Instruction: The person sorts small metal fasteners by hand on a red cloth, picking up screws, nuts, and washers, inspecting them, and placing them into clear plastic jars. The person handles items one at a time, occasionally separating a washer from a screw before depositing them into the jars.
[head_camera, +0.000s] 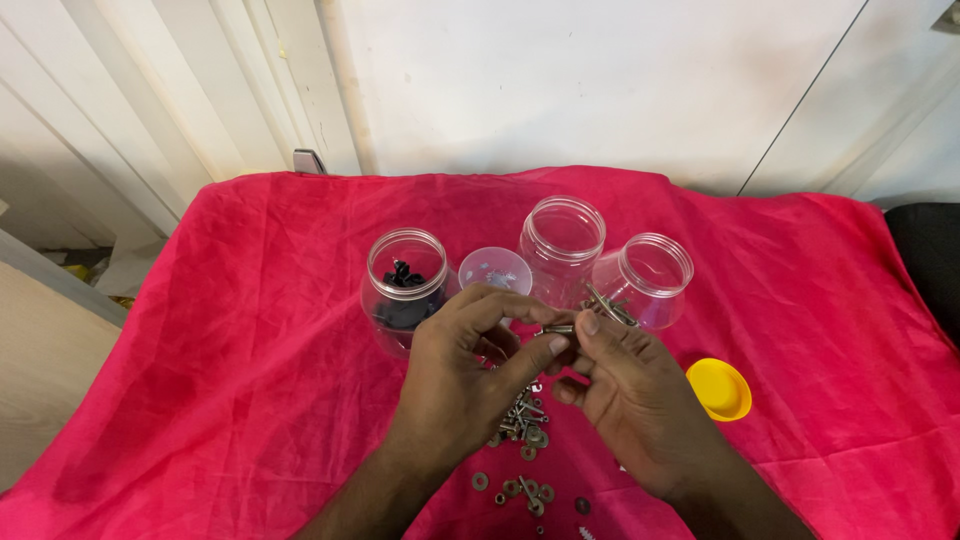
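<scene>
My left hand (470, 375) and my right hand (630, 390) meet over the middle of a red cloth (250, 330). Between the fingertips of both hands is a small metal bolt (558, 329). My right hand also grips a bundle of several long bolts (612, 306) that stick up toward the jars. Below the hands lies a loose pile of bolts, nuts and washers (525, 440) on the cloth.
Three clear plastic jars stand behind the hands: a left jar (404, 280) holding black parts, a middle jar (562, 240), a right jar (652, 275). A clear lid (494, 268) lies between them. A yellow lid (718, 388) lies at right. A white wall rises behind.
</scene>
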